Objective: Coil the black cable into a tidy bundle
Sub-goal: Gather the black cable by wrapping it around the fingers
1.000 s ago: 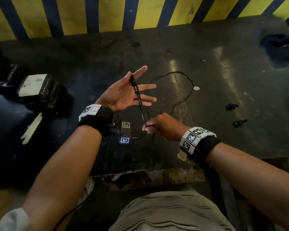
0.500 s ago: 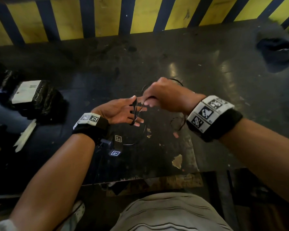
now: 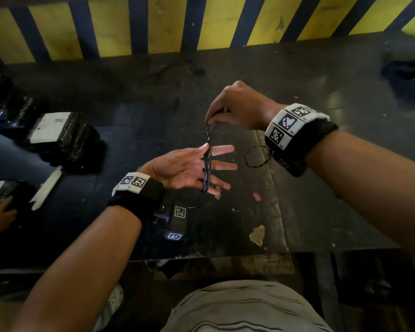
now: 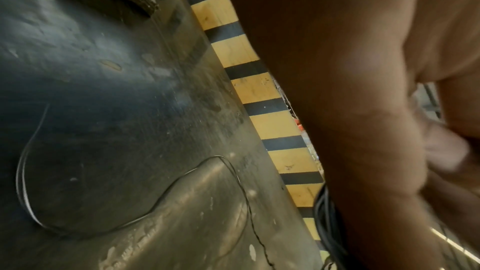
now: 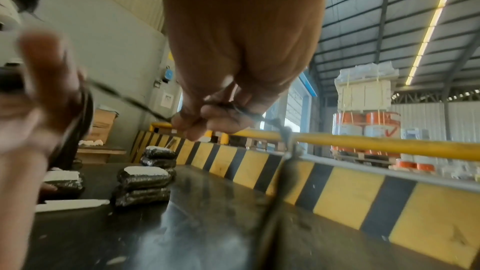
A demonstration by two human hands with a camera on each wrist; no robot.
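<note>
Already wound in several turns, the black cable (image 3: 207, 167), looped across the spread fingers of the left hand (image 3: 186, 170), just above the dark worktop (image 3: 321, 188). Palm up and fingers straight, presumably to serve as a flat former so each turn lies beside the last and comes out the same length. No curl round the cable on that side; a wide, relaxed grip, the loops merely hanging on the fingers.

Just beyond the fingertips, the right hand (image 3: 235, 106), raised, its grip narrow, thumb and forefinger pinching the running strand where it leaves the bundle. Held high and taut, most likely to keep tension so the next turn seats snugly. From the right wrist view the same pinch, the strand stretched toward the blurred left hand.

Still loose: 1 slack loop of cable (image 3: 258, 156) on the worktop near the right wristband, and a long curve of it (image 4: 155, 202) trailing over the surface in the left wrist view. Hence only partly coiled, more wraps to come by that reckoning.

Farther out, black wrapped packages (image 3: 65, 137) with white labels at the left, and a yellow-and-black striped barrier (image 3: 225, 22) along the far edge.
</note>
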